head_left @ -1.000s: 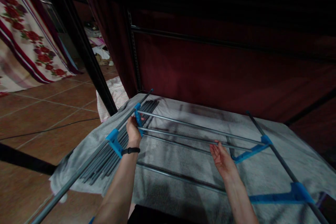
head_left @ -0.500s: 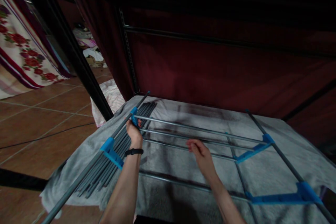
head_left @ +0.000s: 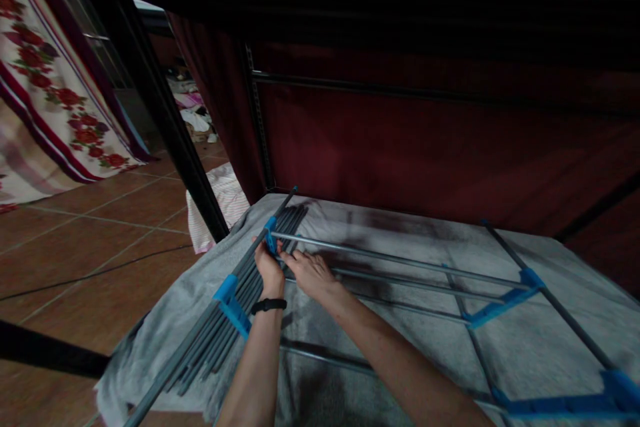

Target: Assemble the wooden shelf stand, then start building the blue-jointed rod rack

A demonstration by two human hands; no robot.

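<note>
A frame of grey metal tubes joined by blue plastic brackets lies across the bed. My left hand (head_left: 269,268), with a black band on its wrist, is closed around the far-left blue bracket (head_left: 271,237) on the long side pole (head_left: 167,377). My right hand (head_left: 313,275) is beside it, fingers closed on the left end of a grey metal tube (head_left: 400,281) at that bracket. The tube's very end is hidden by my fingers. Another crossbar (head_left: 400,259) runs just beyond. Nearer me is a second left bracket (head_left: 233,308); a far-right bracket (head_left: 505,304) holds the opposite ends.
Several loose grey tubes (head_left: 213,340) lie bundled on the grey blanket (head_left: 165,327) under the left pole. A black bed post (head_left: 175,127) rises at left, and a dark red curtain (head_left: 400,153) hangs behind. A cable (head_left: 95,275) crosses the tiled floor.
My right hand has moved left from above the crossbars to the tube end beside my left hand. My left hand keeps its hold on the bracket. The view has shifted slightly.
</note>
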